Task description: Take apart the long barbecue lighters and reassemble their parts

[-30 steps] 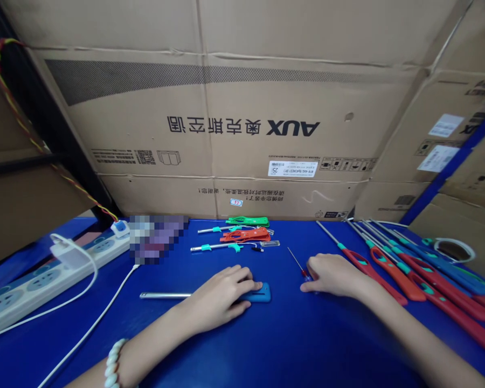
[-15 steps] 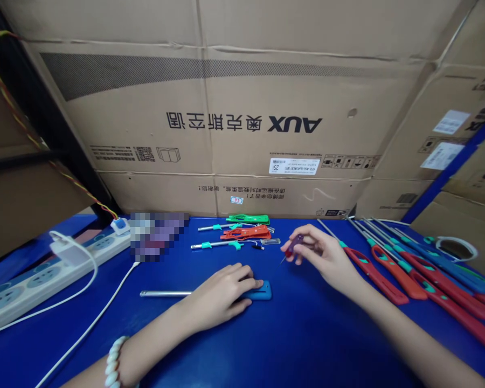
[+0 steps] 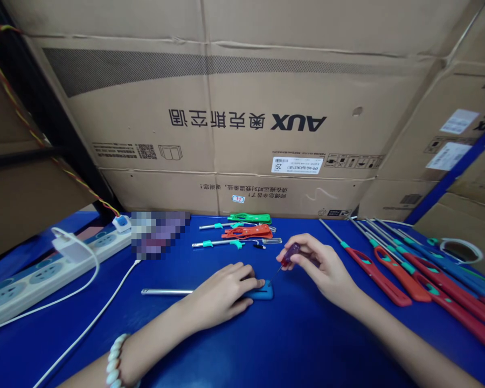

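On the blue table lies a blue lighter [image 3: 263, 292] with a long metal tube pointing left. My left hand [image 3: 225, 293] rests over its handle, fingers wrapped round it and pressing it down. Between the thumb and fingers of my right hand [image 3: 321, 269] is a small screwdriver [image 3: 291, 254] with a purple and red handle. Its thin shaft slants down toward the right end of the blue handle; whether the tip touches it I cannot tell. Behind them lie opened red casing parts [image 3: 248, 232], green casing parts [image 3: 253, 218] and metal tubes with teal pieces.
Several long red, orange and blue lighters [image 3: 378, 277] lie at the right. A white power strip [image 3: 75, 267] with plugs and white cables runs along the left, near a pixelated item. Cardboard [image 3: 242, 81] stands behind; a tape roll [image 3: 461, 250] sits far right.
My right hand has turned and brought the screwdriver down and left, its tip now near the end of the blue handle. My left hand stays on the lighter. The view has shifted slightly.
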A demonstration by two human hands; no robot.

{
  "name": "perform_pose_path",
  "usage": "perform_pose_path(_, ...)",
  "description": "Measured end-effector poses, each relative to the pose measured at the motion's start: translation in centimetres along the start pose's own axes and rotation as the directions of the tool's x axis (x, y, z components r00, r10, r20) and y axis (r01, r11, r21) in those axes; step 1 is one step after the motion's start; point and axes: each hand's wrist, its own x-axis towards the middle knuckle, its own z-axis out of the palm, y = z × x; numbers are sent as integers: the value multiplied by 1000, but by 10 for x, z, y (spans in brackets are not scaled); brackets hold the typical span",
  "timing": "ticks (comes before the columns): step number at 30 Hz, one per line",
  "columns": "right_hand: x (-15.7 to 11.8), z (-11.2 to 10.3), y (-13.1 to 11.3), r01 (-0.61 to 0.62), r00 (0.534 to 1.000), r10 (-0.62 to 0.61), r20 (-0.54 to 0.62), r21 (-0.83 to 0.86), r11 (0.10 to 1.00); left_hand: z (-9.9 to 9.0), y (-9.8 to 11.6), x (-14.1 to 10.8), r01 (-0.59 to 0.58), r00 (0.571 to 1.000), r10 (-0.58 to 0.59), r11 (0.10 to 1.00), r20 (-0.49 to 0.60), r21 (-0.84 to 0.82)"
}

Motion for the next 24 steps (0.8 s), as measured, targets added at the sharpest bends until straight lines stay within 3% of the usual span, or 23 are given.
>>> perform_pose_path(6, -2, -1, 0, 18, 999, -15, 42, -78, 997, 0, -1, 1, 2, 1000, -2, 1000, 3, 6)
perform_pose_path(11, -5, 0, -5, 102, 994, -87, 73, -247, 964, 1, 3, 2, -8, 1000, 8, 1000, -3, 12)
perform_pose_path(14, -6, 4, -4, 200, 979, -200, 39, -387, 900, 4, 7, 3, -36, 999, 36, 999, -16, 2)
perform_pose_path(17, -5, 8, 0, 314, 929, -371, 8, -550, 774, 7, 10, 4, -51, 998, 51, 999, -24, -1)
perform_pose_path(19, -4, 8, 0, 350, 906, -423, 19, -597, 722, 8, 11, 5, -53, 998, 53, 999, -28, 6)
perform_pose_path(24, -1, 5, -2, 237, 971, -221, 89, -403, 884, 11, 12, 6, -52, 998, 52, 999, -25, 11)
